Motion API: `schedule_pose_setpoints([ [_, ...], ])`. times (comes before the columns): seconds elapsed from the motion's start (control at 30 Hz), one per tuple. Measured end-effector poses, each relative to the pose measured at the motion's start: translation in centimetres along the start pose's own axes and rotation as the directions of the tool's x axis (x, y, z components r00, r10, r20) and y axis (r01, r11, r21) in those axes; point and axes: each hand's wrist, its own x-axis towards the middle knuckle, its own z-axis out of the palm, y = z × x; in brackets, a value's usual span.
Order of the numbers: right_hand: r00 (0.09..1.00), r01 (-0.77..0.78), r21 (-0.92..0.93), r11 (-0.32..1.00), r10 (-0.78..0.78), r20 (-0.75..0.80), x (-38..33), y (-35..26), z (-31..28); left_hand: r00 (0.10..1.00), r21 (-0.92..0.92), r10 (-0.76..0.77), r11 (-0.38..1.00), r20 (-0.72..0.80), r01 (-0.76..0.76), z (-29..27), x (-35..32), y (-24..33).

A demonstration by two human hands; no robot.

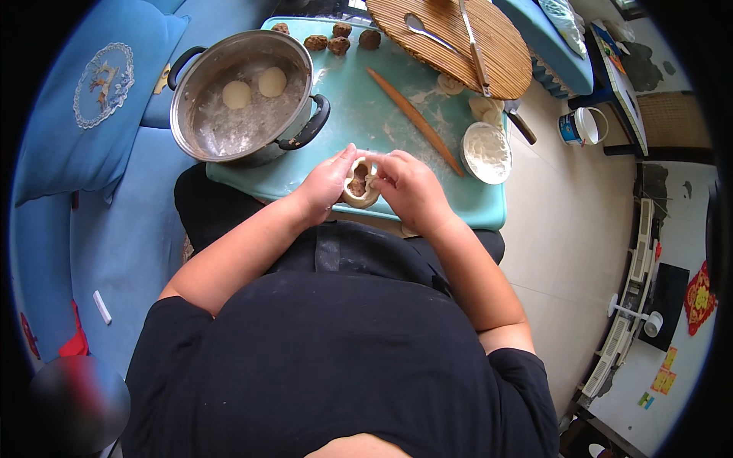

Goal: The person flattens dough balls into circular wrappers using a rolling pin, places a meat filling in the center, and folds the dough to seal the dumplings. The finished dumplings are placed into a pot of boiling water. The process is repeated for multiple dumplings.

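Observation:
Both my hands hold one round dough wrapper (360, 183) with brown filling in its middle, just above the near edge of a teal board (359, 114). My left hand (327, 183) cups its left side, thumb on the rim. My right hand (408, 187) pinches the right edge of the dough between its fingers. A steel pot (237, 95) with black handles sits left on the board and holds two white dough balls (254, 88). Several brown filling balls (336, 38) lie at the far edge. A wooden rolling pin (416, 120) lies diagonally to the right.
A white bowl of flour (486, 153) stands at the board's right edge, with small dough pieces (481, 107) beyond it. A round slatted wooden lid (458, 38) carries a spoon (424, 30) and a long utensil. A blue cushion (92, 99) lies left; a white cup (582, 126) sits on the tiled floor.

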Motion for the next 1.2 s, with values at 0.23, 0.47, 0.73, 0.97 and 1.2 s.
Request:
schedule_pose_setpoints([
  [0.23, 0.997, 0.042, -0.106, 0.993, -0.048, -0.058, -0.2, 0.4, 0.5, 0.999, 0.055, -0.049, 0.997, -0.008, 0.049, 0.0, -0.3, 1.1],
  [0.47, 0.971, 0.184, -0.094, 0.978, -0.196, -0.135, 0.7, -0.3, 0.1, 0.99, -0.046, 0.133, 0.99, -0.056, -0.136, -0.6, 0.2, 0.0],
  [0.73, 0.99, -0.133, 0.137, 0.982, 0.127, 0.052, 0.4, -1.1, -0.3, 0.998, 0.072, 0.056, 0.996, 0.005, -0.056, -1.0, 0.4, 0.0],
  [0.97, 0.997, 0.071, -0.025, 0.997, -0.072, -0.042, 0.2, -0.1, 0.2, 0.994, 0.162, 0.032, 0.986, 0.105, -0.049, -1.3, 0.5, 0.5],
  [1.2, 0.966, 0.194, -0.108, 0.975, -0.209, -0.154, 0.4, -0.3, 0.2, 0.999, -0.011, 0.041, 0.999, 0.006, -0.041, -0.7, -0.1, 0.6],
])
